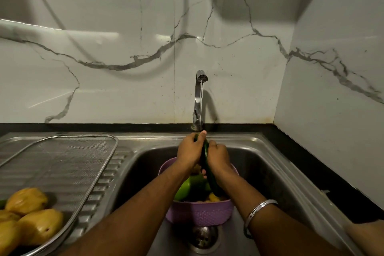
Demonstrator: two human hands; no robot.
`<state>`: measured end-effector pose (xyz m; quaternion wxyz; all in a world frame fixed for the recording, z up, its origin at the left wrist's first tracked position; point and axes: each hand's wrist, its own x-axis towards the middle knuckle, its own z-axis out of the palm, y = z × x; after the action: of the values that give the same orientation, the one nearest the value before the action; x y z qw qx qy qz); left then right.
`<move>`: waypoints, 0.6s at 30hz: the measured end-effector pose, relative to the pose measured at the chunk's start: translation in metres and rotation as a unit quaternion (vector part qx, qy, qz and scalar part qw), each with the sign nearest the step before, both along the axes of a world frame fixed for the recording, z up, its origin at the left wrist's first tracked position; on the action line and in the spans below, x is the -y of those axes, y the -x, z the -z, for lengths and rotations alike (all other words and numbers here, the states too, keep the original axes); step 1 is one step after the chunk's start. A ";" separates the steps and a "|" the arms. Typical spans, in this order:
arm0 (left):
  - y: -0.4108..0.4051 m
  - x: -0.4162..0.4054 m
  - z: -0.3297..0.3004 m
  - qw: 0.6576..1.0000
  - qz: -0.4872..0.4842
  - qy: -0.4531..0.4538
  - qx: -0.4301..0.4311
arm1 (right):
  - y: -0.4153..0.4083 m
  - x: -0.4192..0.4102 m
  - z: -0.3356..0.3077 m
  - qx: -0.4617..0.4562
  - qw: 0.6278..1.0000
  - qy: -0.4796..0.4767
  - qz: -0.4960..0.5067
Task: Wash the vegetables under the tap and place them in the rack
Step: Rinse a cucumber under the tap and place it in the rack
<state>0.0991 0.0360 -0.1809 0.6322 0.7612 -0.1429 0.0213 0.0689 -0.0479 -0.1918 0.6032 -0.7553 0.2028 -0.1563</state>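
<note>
Under the running tap [200,81], over the sink [257,162], a long dark green vegetable [208,170] is gripped by both hands: left hand [190,150] curled round its far end, right hand [218,157] wrapped round its middle. Several yellow vegetables [31,214] are already laid in the mesh rack [62,158] at near left. More, judged unwashed, are held in the purple basket [199,212] directly below, crowding the basin.

Both hands, left hand [189,149] and right hand [217,157], grip a cucumber [208,169] under the tap [199,97].
</note>
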 end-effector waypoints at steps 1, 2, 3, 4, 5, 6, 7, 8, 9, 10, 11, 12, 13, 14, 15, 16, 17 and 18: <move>0.000 -0.003 0.000 1.000 -0.007 0.002 -0.007 | 0.002 -0.002 0.000 0.008 0.999 0.041 0.004; -0.001 -0.005 0.000 1.000 -0.014 0.009 -0.013 | 0.001 -0.002 0.002 0.017 0.996 0.086 0.010; -0.001 -0.007 0.001 1.000 -0.020 0.015 -0.016 | 0.001 -0.004 0.003 0.020 0.991 0.135 0.014; -0.002 -0.008 0.002 0.999 -0.022 0.020 -0.017 | 0.000 -0.006 0.004 0.021 0.984 0.178 0.020; -0.001 -0.008 0.004 0.999 -0.021 0.024 -0.019 | 0.000 -0.007 0.004 0.014 0.977 0.209 0.029; 0.000 -0.007 0.005 0.999 -0.018 0.035 -0.030 | 0.000 -0.008 0.003 0.015 0.974 0.222 0.047; 0.003 -0.005 0.007 0.997 -0.016 0.054 -0.045 | 0.000 -0.008 0.000 0.012 0.974 0.216 0.068; 0.004 -0.001 0.009 0.996 -0.018 0.070 -0.054 | 0.000 -0.007 -0.001 0.014 0.975 0.206 0.085; 0.005 0.001 0.009 0.995 -0.023 0.078 -0.053 | 0.000 -0.007 -0.003 0.015 0.976 0.196 0.093; 0.006 0.003 0.009 0.995 -0.029 0.083 -0.046 | 0.000 -0.008 -0.003 0.020 0.980 0.180 0.085; 0.006 0.004 0.007 0.994 -0.035 0.091 -0.048 | 0.003 -0.010 -0.004 0.029 0.987 0.147 0.059; 0.005 0.003 0.006 0.992 -0.036 0.109 -0.060 | 0.003 -0.011 -0.003 0.039 0.995 0.092 0.013; 0.003 -0.001 0.005 0.988 -0.027 0.132 -0.082 | 0.007 -0.013 -0.003 0.042 0.998 0.019 -0.043; 0.002 -0.004 0.003 0.983 -0.009 0.154 -0.102 | 0.011 -0.010 -0.002 0.039 0.993 -0.042 -0.101; 0.002 -0.009 0.000 0.979 0.015 0.167 -0.116 | 0.013 -0.006 -0.001 0.031 0.986 -0.066 -0.152; 0.003 -0.011 -0.002 0.975 0.048 0.177 -0.127 | 0.016 0.001 0.000 0.009 0.980 -0.064 -0.188; 0.004 -0.013 -0.005 0.969 0.083 0.188 -0.139 | 0.018 0.006 0.002 -0.020 0.975 -0.049 -0.215; 0.004 -0.014 -0.005 0.961 0.116 0.197 -0.153 | 0.022 0.011 0.003 -0.047 0.970 -0.037 -0.237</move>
<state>0.0951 0.0503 -0.1755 0.7824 0.5938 -0.1247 -0.1405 0.0467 -0.0587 -0.1952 0.6404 -0.7655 0.0522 0.0346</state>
